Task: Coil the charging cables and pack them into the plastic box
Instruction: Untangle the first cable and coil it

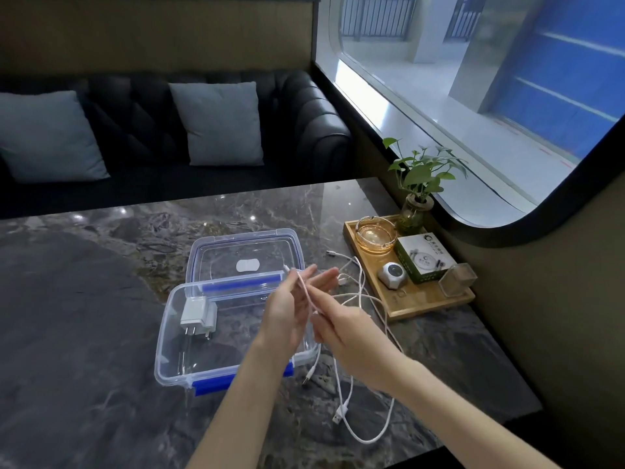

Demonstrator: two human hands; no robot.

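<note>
the white charging cable (308, 301) runs taut between my two hands, above the right end of the plastic box (176, 350). my left hand (291, 306) is raised with the palm facing right and the fingers extended and slightly apart; the upper end of the cable lies across those fingers, its small plug near my fingertips. my right hand (341, 328) grips the lower part of the same cable, thumb and fingers pinched together on it. from my right hand the cable drops to the marble table (84, 316) and trails in loose loops toward me, ending in a usb plug (337, 416) that lies flat on the table. further white cable (358, 282) lies tangled on the table between the box and the wooden tray (422, 308); i cannot tell how many separate cables it makes up. the box is clear with blue latches and stands open, its lid (243, 262) hinged back flat behind it. a white wall charger (198, 314) lies inside the box at the left end. the tray holds an amber glass ashtray (375, 236), a small green box (424, 258), a small round white device (392, 274), a clear holder (456, 279) and a potted plant (419, 184). beyond the table is a dark sofa (304, 123) with two grey cushions (220, 123).
</note>
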